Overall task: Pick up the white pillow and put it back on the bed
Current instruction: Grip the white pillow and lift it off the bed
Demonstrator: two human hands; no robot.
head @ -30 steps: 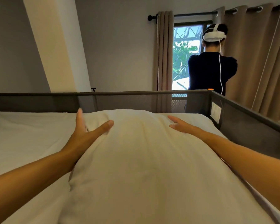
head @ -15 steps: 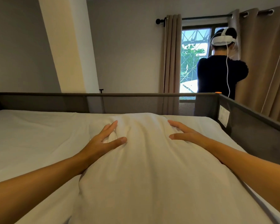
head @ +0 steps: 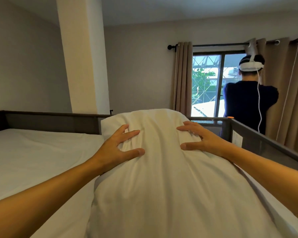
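1. Your left hand (head: 117,148) lies on the white pillow (head: 162,177), fingers spread and curled into the cloth, thumb stretched toward the middle; the fabric bunches between thumb and fingers, so this grip is clamped on the pillow.
2. Your right hand (head: 203,140) mirrors it on the other side, fingers fanned, thumb pointing inward, pressing and gathering the pillow's cover; that grip is likewise closed on the pillow.
3. The pillow lies lengthwise between your forearms, its near end low in the view and its far end raised above the rail line, creased where your hands pinch it.
4. The pillow's lower part rests on the bed (head: 33,155), which is covered by a white sheet stretching away to your left.
5. A dark grey bed frame rail (head: 50,121) runs along the far edge, and another rail (head: 265,140) passes your right forearm, with a white label on it.
6. Beyond the frame stands a person in a dark top (head: 248,103) with their back to you, wearing a white headset (head: 250,66) with a white cable hanging down.
7. That person stands at a window (head: 208,85) between brown curtains (head: 182,78) hung on a dark rod.
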